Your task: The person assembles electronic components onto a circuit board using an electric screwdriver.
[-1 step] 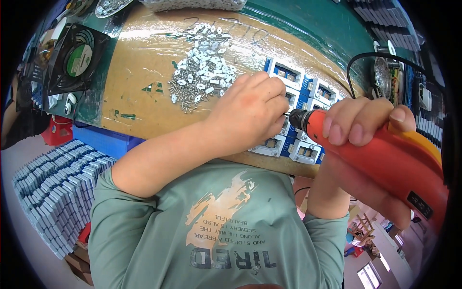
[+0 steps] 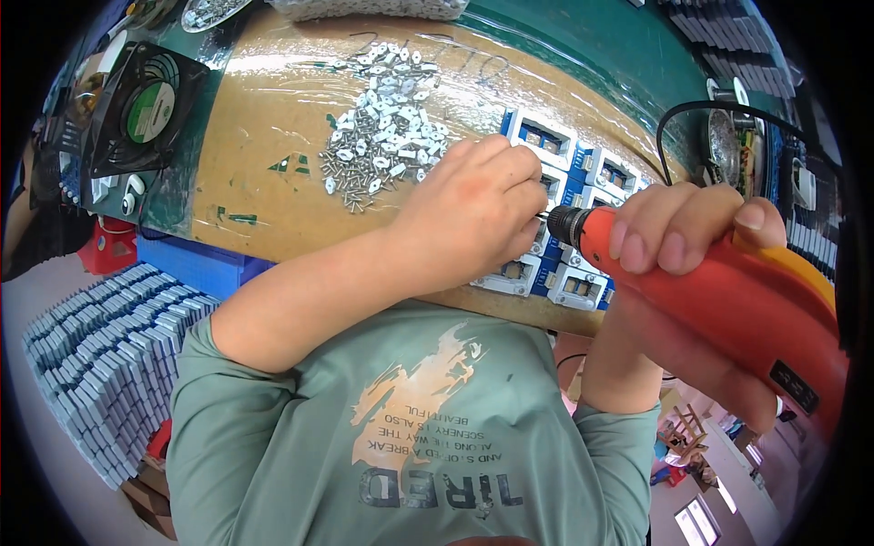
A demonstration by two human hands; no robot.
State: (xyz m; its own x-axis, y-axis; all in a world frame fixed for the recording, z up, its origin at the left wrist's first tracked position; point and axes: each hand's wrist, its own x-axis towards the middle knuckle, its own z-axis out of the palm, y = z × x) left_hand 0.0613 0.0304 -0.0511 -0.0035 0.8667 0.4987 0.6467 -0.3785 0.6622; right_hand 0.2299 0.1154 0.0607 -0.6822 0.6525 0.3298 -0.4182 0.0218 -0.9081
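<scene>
My right hand (image 2: 683,227) is wrapped round a red electric screwdriver (image 2: 728,314) with a black chuck, pointed left. Its tip comes up to the fingers of my left hand (image 2: 473,205), over a panel of blue circuit boards (image 2: 579,173) fitted with silver-white rectangular frames (image 2: 519,273). My left fingers are curled down and pressed together at the panel's left part; whatever they pinch is hidden beneath them. Left of that hand lies a loose pile of small screws and white clip-like pieces (image 2: 387,127) on the brown board.
A black fan (image 2: 146,109) stands at the table's left. Stacked grey-blue parts (image 2: 118,355) sit low at the left, beside a blue bin (image 2: 196,264). A black cable (image 2: 669,118) arches at the right, near a metal dish (image 2: 724,146). A filled plastic bag (image 2: 369,7) lies at the far edge.
</scene>
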